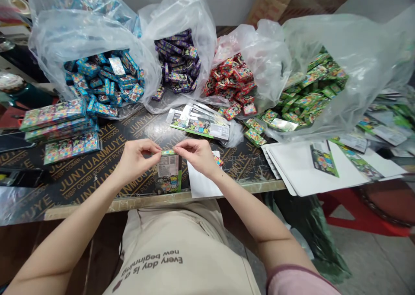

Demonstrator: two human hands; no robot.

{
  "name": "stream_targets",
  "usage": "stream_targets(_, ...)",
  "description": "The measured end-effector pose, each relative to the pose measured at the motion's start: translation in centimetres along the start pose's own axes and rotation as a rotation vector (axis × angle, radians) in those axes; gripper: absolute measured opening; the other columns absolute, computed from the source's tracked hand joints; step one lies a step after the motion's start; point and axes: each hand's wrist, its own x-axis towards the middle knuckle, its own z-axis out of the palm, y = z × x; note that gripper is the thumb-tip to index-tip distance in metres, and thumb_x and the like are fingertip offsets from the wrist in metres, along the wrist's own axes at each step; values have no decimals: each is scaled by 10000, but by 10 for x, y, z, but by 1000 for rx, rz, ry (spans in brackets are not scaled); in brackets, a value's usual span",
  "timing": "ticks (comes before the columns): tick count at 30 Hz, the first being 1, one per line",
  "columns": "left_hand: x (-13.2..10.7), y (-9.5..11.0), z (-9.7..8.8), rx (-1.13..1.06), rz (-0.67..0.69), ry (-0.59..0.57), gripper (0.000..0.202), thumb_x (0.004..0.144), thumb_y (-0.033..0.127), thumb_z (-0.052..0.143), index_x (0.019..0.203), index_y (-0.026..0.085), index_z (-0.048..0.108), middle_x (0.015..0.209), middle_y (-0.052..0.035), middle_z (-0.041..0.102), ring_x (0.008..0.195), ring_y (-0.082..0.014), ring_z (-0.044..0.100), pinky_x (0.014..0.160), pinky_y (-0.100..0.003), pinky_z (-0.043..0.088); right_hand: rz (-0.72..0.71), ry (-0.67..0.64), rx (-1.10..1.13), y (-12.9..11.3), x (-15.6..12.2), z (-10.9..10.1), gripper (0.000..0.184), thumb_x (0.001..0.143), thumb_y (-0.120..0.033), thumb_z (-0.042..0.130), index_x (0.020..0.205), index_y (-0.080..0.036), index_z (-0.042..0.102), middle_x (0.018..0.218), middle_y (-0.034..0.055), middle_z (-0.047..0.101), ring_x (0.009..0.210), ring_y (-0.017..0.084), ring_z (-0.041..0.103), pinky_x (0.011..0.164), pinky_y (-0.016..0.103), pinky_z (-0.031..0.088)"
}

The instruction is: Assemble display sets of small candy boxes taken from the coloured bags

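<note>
Black-and-green print covers the flat card (pixel 170 182), nearest the body at the front of the tabletop (pixel 108 150). Its long axis runs away from the torso; a white sheet (pixel 199 182) lies just to its right. At the card's far end is the small green box (pixel 167 153), long axis crosswise, set directly between the hands. The left hand (pixel 142 156) pinches its left end; the right hand (pixel 197 154) pinches its right end. Thumb and fingertips are closed on each side, and neither hand is clearly nearer. Contact between box and card cannot be determined. Beyond the hands, slightly right, lies a pile of printed sleeves (pixel 204 124). Farthest, plastic bags (pixel 94 31) hold blue boxes (pixel 103 79), purple boxes (pixel 178 64), red boxes (pixel 233 79) and green boxes (pixel 316 92).
</note>
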Motion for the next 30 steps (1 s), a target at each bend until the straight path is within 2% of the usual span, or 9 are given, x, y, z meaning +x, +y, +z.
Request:
stream_targets(2,-7,2,2,84,115,37,122,712,296,744,668,183,727,766,-63,745,705,-178,687,664,-273,539,-41,-12,-24,2,-4,-1,142,790,-338,683,757,-218,751,764,20,747,699,167,677,698,303,547)
stream_targets(5,-10,0,2,73,137,79,123,693,297,768,647,194,720,731,-55,740,681,-175,686,649,-276,547,-141,-14,-42,4,-11,-2,135,803,-354,678,793,-248,761,860,27,762,811,192,701,806,350,554)
stream_targets(8,-5,-4,-1,-73,15,30,160,641,328,804,638,186,731,709,-58,736,666,-186,687,616,-278,556,-114,17,7,4,-17,-2,126,783,-366,707,811,-258,766,888,31,763,845,202,703,833,370,555)
stream_targets(12,5,-5,-6,-234,-197,-90,197,597,324,830,690,166,758,710,-71,747,630,-189,687,600,-281,560,61,8,131,0,-16,-3,146,737,-368,749,754,-224,764,763,24,751,690,172,682,688,314,563)
stream_targets(16,5,0,-4,-262,-254,-78,170,596,284,824,647,146,738,677,-69,740,591,-174,674,591,-269,548,80,10,178,-3,-9,-4,137,713,-341,764,709,-205,751,685,10,730,608,144,648,628,283,543)
stream_targets(19,-2,4,-2,-207,-152,-39,150,661,284,774,627,149,719,710,-73,740,650,-184,690,603,-264,550,61,9,163,-4,-9,-5,123,716,-322,760,708,-200,750,691,15,732,616,150,653,624,286,543)
stream_targets(22,-9,3,-2,-38,41,-1,124,719,280,741,675,165,728,790,-80,750,735,-192,705,662,-268,554,11,1,59,-4,-12,-8,104,761,-302,726,742,-206,759,717,25,742,645,168,673,629,301,550)
stream_targets(26,-12,-2,-1,172,290,48,90,771,237,714,708,173,717,794,-78,742,719,-171,693,685,-269,543,-227,4,-137,-1,-21,-5,95,817,-272,684,851,-236,765,890,47,764,819,207,714,775,359,571)
stream_targets(30,-12,-1,13,234,498,33,76,841,196,646,849,170,716,835,-72,732,745,-149,683,689,-250,543,-457,-57,-245,6,-29,-6,169,857,-236,644,1000,-252,731,1037,56,744,952,198,697,846,358,566)
